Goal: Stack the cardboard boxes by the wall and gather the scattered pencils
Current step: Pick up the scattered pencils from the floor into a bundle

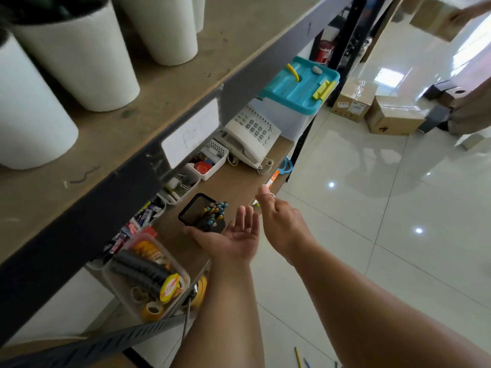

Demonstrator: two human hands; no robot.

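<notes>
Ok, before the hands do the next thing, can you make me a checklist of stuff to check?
1. Left hand free: ok, palm up and open, nothing in it.
2. Right hand free: cannot tell, fingers curled, and something small may be at the fingertips.
3. Black mesh pencil cup ready: ok, it lies tipped on the shelf with pencils inside, just beyond the left hand.
4. All pencils gathered: not ok, loose pencils on the floor near the bottom edge.
5. Cardboard boxes stacked: not ok, they sit side by side on the floor.
</notes>
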